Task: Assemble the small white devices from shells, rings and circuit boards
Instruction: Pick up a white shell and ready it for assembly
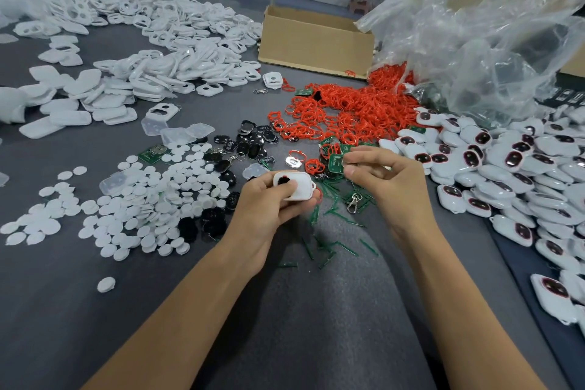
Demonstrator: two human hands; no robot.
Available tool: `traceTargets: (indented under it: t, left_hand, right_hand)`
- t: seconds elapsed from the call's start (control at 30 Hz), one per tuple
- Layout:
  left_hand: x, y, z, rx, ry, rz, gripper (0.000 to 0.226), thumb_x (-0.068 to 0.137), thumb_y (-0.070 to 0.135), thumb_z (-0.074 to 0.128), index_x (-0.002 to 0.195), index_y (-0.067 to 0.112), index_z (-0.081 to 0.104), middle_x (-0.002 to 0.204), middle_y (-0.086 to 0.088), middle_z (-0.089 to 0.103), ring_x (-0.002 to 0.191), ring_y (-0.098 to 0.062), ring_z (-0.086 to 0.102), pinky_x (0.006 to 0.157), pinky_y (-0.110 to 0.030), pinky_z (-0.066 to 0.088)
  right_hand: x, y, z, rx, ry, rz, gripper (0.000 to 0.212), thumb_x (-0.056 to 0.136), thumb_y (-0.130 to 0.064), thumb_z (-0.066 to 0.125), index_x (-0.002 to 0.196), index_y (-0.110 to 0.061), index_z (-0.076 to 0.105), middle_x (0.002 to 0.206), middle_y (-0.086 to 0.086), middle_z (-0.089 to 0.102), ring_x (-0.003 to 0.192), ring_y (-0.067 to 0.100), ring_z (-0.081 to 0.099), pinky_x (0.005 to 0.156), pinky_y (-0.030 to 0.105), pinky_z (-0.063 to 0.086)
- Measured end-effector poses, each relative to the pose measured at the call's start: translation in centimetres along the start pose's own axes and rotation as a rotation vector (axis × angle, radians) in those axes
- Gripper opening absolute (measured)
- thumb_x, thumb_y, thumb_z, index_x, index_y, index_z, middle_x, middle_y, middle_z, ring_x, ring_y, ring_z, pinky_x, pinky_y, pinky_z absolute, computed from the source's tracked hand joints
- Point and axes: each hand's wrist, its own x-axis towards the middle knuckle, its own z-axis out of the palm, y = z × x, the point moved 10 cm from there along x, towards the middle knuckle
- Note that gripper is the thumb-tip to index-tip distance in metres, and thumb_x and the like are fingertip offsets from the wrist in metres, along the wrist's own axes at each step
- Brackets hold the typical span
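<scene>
Head view of the grey worktop (95, 310) at one step of assembly. The left hand (269, 206) grips a white shell (296, 187) just above the worktop, near the middle of the view, with fingers curled beneath it and the thumb lying across its upper face beside a dark opening. The right hand (380, 177) pinches a green circuit board (335, 164) by one edge between thumb and forefinger, the remaining fingers curled; the board is held just up and to the right of the shell, close to it but apart from it. Behind the hands lies a loose heap of red rings (364, 104), spreading from the mouth of a crumpled clear plastic bag (490, 25). At far left, a long drift of empty white shells (164, 41); nearer, at left, a scatter of white discs (142, 199) with black inserts (253, 139) between them and the rings. At right, a pile of closed white devices (506, 165) — each showing dark windows on its face. Thin green offcuts (329, 247) and a metal clasp (353, 201) lie on the worktop directly below the hands. An open cardboard box (316, 41) stands at the far edge, between the shells and the bag.
</scene>
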Motion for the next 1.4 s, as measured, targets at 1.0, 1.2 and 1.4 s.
traceTargets:
  t: [1.0,1.2,1.4]
  left_hand:
    - [-0.1,-0.4,0.6,-0.083,-0.027,-0.061,0.031,0.103,0.011,0.036,0.09,0.002,0.064,0.082,-0.012,0.071,0.074,-0.019,0.068,0.071,-0.03,0.06]
    - [0.0,-0.7,0.4,-0.166,0.001,-0.093,0.03,0.103,0.011,0.038,0.103,-0.011,0.059,0.099,-0.027,0.067,0.085,-0.035,0.068,0.071,-0.034,0.062]
    - [0.1,-0.8,0.4,-0.093,-0.02,-0.084,0.017,0.099,-0.003,0.043,0.103,-0.005,0.059,0.105,-0.026,0.065,0.094,-0.034,0.07,0.075,-0.031,0.061]
  right_hand:
    - [-2.3,-2.0,4.9,-0.317,-0.131,-0.244,0.026,0.074,-0.001,0.077,0.093,-0.018,0.075,0.089,-0.004,0.071,0.076,0.008,0.061,0.067,0.021,0.046]
    - [-0.9,-1.4,1.7,-0.048,-0.009,-0.109,0.022,0.078,-0.001,0.074,0.093,-0.016,0.073,0.077,-0.003,0.07,0.066,0.001,0.059,0.065,0.014,0.047]
    - [0.1,2.4,-0.8,-0.572,0.034,0.06,0.02,0.079,-0.009,0.074,0.098,-0.015,0.076,0.084,0.005,0.073,0.072,0.009,0.061,0.077,0.024,0.049]
